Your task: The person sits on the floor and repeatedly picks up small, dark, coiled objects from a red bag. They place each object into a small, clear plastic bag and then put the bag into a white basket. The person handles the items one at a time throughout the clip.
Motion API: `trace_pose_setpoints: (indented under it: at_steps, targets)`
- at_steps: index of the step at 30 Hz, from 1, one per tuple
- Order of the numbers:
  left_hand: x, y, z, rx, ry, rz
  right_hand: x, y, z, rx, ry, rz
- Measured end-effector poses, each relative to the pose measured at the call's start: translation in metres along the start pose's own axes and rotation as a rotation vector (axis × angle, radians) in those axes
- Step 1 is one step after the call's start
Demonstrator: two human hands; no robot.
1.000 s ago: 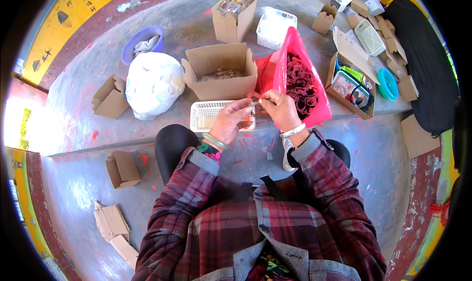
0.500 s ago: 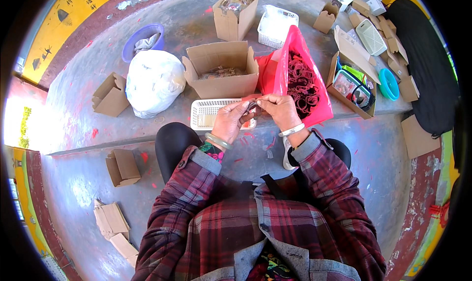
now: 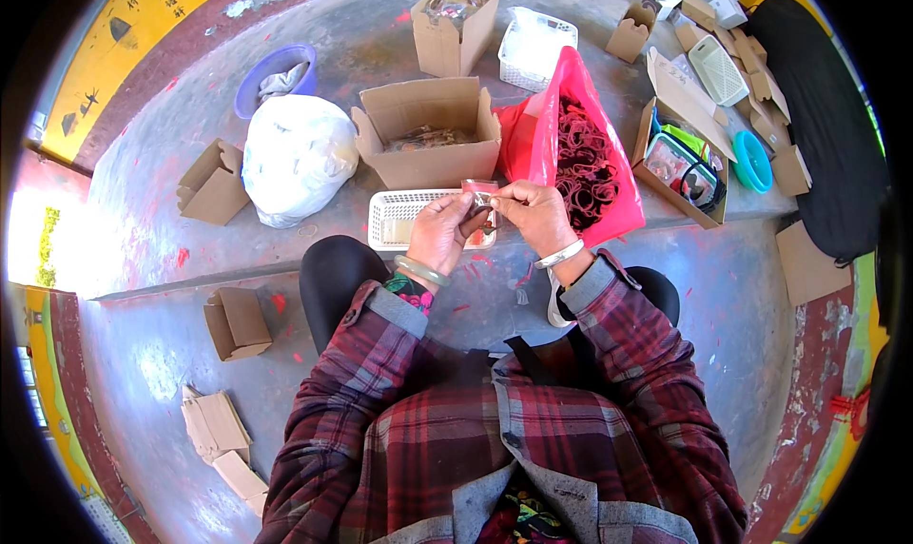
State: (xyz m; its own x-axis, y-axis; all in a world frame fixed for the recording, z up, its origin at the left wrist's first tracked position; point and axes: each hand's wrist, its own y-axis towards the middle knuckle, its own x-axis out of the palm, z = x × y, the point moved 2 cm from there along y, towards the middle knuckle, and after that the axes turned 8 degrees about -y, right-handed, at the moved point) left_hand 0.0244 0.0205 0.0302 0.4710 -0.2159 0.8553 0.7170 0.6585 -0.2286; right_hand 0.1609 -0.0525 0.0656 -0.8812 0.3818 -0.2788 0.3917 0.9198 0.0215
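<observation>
Over the white slatted basket (image 3: 388,223), my two hands meet around a small clear plastic bag (image 3: 480,188) with a red strip along its top. My left hand (image 3: 439,232) is closed, its thumb and fingers pinching the bag's left side. Closed as well, my right hand (image 3: 539,216) pinches at its right side. Something small and dark brown (image 3: 489,224) shows below the bag between the fingers; its kind is too small to make out. Part of the basket is hidden behind my hands.
Beyond the basket stands an open cardboard box (image 3: 428,170) holding small packets. To its right is a pink plastic bag (image 3: 623,223) full of dark red and black loops. A stuffed white bag (image 3: 300,164) sits left; an open box of mixed things (image 3: 680,193) sits right.
The small bag now stands up above my fingertips, where before mainly a dark curved piece showed between them. Both hands have shifted only slightly.
</observation>
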Motion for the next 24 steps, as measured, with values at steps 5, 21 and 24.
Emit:
trace_pose_setpoints:
  at_steps: [5,21,24]
  targets:
    - [0.009,-0.003,0.000,-0.001,0.093,-0.015,-0.002,0.001,0.004,0.206,0.265,-0.071]
    - [-0.001,-0.004,0.003,-0.098,-0.022,0.060,0.006,-0.002,0.010,0.127,0.194,-0.024]
    - [-0.001,-0.004,0.004,-0.061,0.053,0.048,0.009,-0.005,0.003,0.073,0.120,-0.017]
